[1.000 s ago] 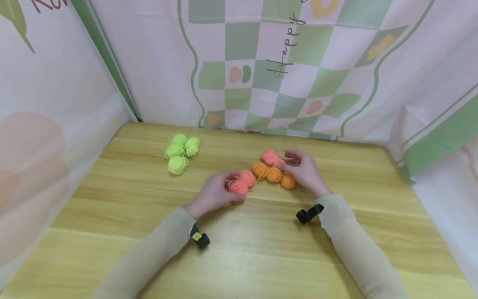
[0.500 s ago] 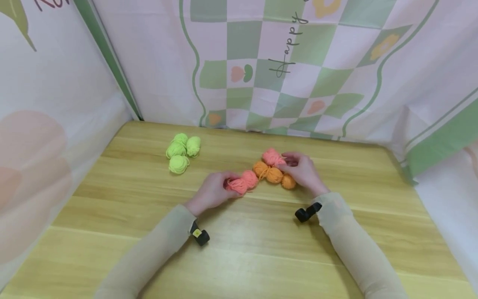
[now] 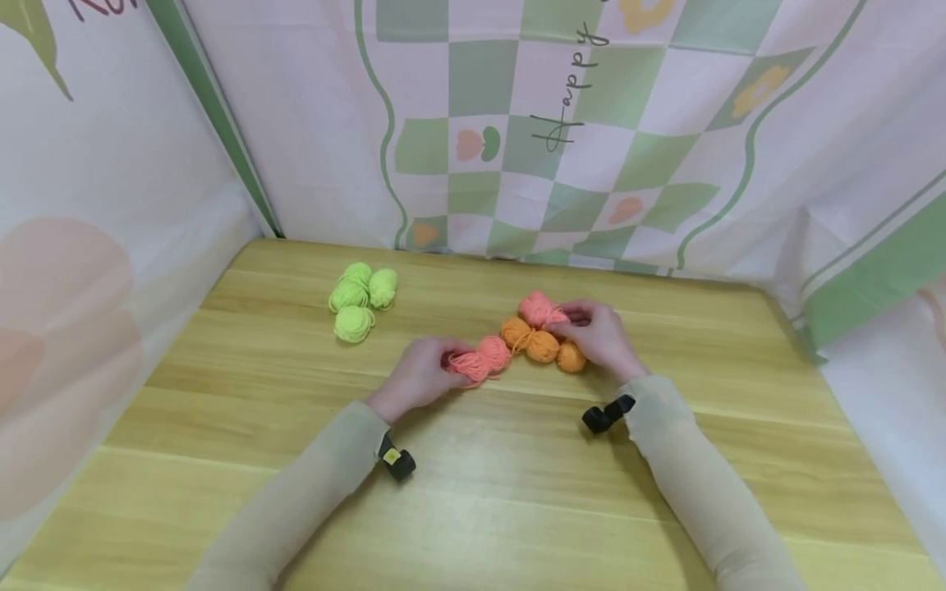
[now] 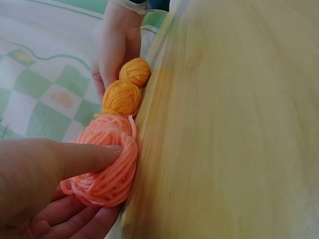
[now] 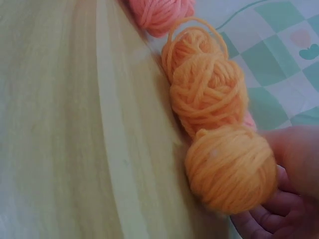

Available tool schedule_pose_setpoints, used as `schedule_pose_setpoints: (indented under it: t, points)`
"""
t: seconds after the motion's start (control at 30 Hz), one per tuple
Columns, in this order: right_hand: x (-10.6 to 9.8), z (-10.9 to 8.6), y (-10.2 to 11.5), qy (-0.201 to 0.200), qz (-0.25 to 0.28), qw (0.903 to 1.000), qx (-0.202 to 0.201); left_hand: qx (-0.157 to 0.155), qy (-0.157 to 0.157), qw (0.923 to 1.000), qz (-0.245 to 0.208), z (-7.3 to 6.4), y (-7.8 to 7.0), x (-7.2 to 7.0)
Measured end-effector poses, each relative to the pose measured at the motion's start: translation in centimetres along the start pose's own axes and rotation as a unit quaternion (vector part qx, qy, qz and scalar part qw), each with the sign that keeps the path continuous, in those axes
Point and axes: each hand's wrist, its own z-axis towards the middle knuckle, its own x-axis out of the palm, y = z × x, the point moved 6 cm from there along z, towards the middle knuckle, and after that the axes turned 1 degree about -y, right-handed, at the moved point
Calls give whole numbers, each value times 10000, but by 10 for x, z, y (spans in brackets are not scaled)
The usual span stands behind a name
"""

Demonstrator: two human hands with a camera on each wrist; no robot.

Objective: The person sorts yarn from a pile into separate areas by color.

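Observation:
In the head view, a pair of coral-pink yarn balls point(image 3: 492, 353) lies left of a row of orange yarn balls point(image 3: 543, 346). My left hand point(image 3: 421, 377) grips the left ball of this pair; the left wrist view shows the thumb across the pink yarn ball point(image 4: 102, 174) and the fingers beneath. Behind the orange row sits more pink yarn point(image 3: 538, 308). My right hand point(image 3: 600, 338) holds its right end between thumb and fingers. That grip is mostly hidden in the right wrist view, where the nearest orange ball point(image 5: 232, 169) stands before the hand point(image 5: 294, 179).
Several lime-green yarn balls point(image 3: 353, 300) form a cluster at the back left of the wooden table point(image 3: 473, 492). A printed cloth curtain point(image 3: 310, 148) hangs along the table's back edge and both sides.
The left pink pair has shifted slightly right, against the orange row, with my left hand on it. My right fingers have closed in a little on the rear pink yarn. The green cluster stays put.

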Motion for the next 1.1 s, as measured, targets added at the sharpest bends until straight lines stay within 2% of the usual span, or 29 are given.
schedule_pose_setpoints:
  t: [0.23,0.4,0.7,0.83,0.93,1.1]
  points:
    - [-17,-2,-9,-348,163,9992,-55,-9,-4,10000,38,1,1,0]
    - [-38,-7,-22,-604,244,9978,115,-58,20,10000,22,2,2,1]
    - [-83,-17,-57,-1113,354,9924,379,-35,33,10000,-10,3,4,2]
    - [-102,-20,-75,-1375,708,9861,609,-16,39,10000,4,2,4,2]
    - [-110,-21,-87,-1420,1077,9808,790,-26,44,10000,-4,2,3,1]
    - [-116,-23,-98,-1304,994,9829,835,-40,49,10000,-14,3,3,2]
